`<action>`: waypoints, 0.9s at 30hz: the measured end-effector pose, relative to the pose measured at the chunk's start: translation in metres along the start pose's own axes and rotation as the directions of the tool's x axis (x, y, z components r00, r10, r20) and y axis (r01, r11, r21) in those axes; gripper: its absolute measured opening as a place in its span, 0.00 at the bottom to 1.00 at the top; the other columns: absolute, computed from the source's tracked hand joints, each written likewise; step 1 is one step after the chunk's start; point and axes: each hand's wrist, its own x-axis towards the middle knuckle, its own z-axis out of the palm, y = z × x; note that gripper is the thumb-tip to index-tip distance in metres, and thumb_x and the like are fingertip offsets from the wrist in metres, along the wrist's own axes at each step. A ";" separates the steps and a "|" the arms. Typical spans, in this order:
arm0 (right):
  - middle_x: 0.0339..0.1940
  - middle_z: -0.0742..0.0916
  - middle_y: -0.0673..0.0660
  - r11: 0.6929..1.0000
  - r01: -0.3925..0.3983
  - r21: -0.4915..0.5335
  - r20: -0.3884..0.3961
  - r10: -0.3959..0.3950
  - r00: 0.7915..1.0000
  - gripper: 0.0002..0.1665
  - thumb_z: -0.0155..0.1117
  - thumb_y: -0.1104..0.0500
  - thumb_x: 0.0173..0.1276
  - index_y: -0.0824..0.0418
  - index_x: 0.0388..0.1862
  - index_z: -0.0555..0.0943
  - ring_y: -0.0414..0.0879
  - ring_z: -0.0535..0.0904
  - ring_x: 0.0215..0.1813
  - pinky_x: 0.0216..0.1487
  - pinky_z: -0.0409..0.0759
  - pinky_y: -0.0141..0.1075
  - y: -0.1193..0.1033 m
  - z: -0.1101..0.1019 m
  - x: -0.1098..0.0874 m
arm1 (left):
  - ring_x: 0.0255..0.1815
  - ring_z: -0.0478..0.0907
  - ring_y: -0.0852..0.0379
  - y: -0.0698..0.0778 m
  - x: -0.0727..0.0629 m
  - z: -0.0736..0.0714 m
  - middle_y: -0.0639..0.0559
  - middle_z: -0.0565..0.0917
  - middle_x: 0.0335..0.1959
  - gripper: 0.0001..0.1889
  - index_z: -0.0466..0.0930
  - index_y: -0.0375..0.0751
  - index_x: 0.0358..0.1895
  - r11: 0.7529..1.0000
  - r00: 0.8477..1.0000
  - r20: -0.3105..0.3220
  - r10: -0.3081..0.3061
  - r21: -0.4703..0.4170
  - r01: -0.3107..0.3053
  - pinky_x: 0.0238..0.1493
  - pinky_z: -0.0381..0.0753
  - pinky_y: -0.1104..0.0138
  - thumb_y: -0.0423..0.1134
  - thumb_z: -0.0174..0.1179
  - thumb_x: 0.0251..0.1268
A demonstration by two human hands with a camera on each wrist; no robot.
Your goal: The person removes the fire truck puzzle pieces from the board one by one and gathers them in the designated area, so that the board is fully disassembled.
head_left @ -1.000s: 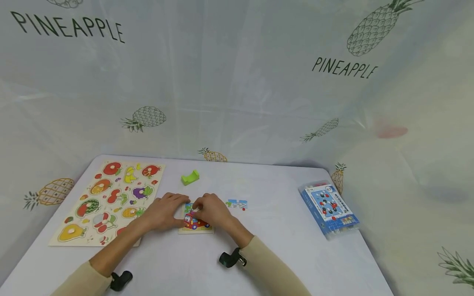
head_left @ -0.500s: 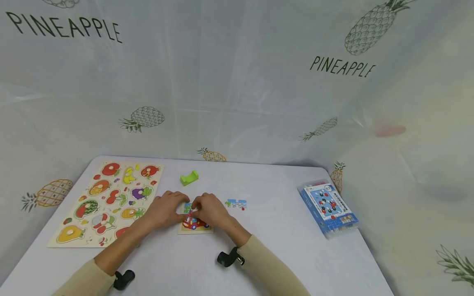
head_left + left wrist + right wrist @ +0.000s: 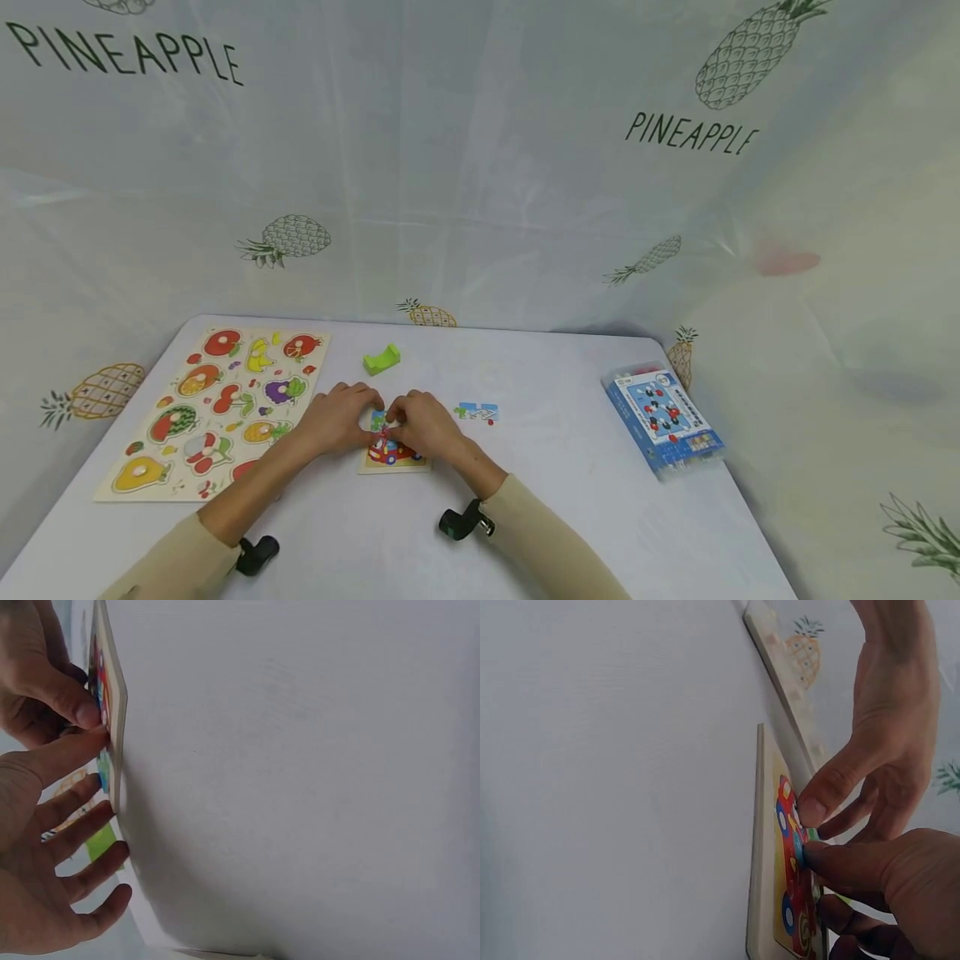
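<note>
Fingers of a person's left hand [image 3: 339, 423] spread out, thumb touching the face of a red-vehicle puzzle board [image 3: 396, 456]; the right hand's [image 3: 429, 425] curl over it, any pinched piece hidden. The board rests on the tabletop [image 3: 577, 433], blue puzzle pieces [image 3: 477, 412] to its right, 1 green block [image 3: 382, 359] beyond, 1 fruit board [image 3: 176, 496] left, 1 blue box [image 3: 663, 421] far right.

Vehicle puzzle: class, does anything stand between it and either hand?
Nothing visible does. The left hand and right hand both touch the vehicle puzzle; the loose blue pieces lie beyond the right hand, not between.
</note>
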 end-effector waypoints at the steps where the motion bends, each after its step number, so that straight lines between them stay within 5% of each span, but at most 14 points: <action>1: 0.31 0.80 0.44 1.000 -0.016 0.019 -0.003 0.016 1.000 0.11 0.74 0.52 0.64 0.53 0.43 0.87 0.36 0.71 0.35 0.41 0.71 0.28 0.000 0.000 0.000 | 0.53 0.75 0.43 0.000 0.001 0.000 0.48 0.83 0.54 0.22 0.84 0.49 0.47 1.000 1.000 0.005 -0.003 0.002 0.003 0.48 0.74 0.41 0.50 0.78 0.48; 8: 0.34 0.81 0.46 0.995 -0.064 0.070 -0.016 0.065 0.998 0.18 0.71 0.51 0.68 0.54 0.54 0.86 0.36 0.72 0.35 0.38 0.73 0.28 -0.001 0.001 0.002 | 0.53 0.74 0.43 0.000 0.003 -0.001 0.48 0.82 0.54 0.23 0.83 0.49 0.46 1.000 1.000 0.015 -0.015 -0.010 0.015 0.49 0.74 0.40 0.49 0.78 0.46; 17: 0.33 0.81 0.45 0.987 -0.047 0.153 -0.075 0.059 0.995 0.10 0.69 0.56 0.69 0.56 0.47 0.85 0.36 0.73 0.33 0.36 0.73 0.26 -0.002 0.000 0.002 | 0.51 0.75 0.43 0.003 0.006 -0.005 0.48 0.83 0.52 0.25 0.81 0.48 0.48 0.999 0.999 0.034 -0.041 0.003 0.041 0.48 0.73 0.40 0.49 0.79 0.45; 27: 0.30 0.84 0.44 0.908 -0.081 0.410 -0.048 0.110 0.993 0.04 0.68 0.56 0.70 0.55 0.41 0.84 0.35 0.76 0.29 0.30 0.75 0.28 0.004 -0.008 0.004 | 0.54 0.74 0.41 0.005 0.002 -0.008 0.47 0.81 0.55 0.24 0.82 0.48 0.48 1.000 0.999 0.038 -0.019 0.011 0.019 0.47 0.74 0.40 0.49 0.78 0.47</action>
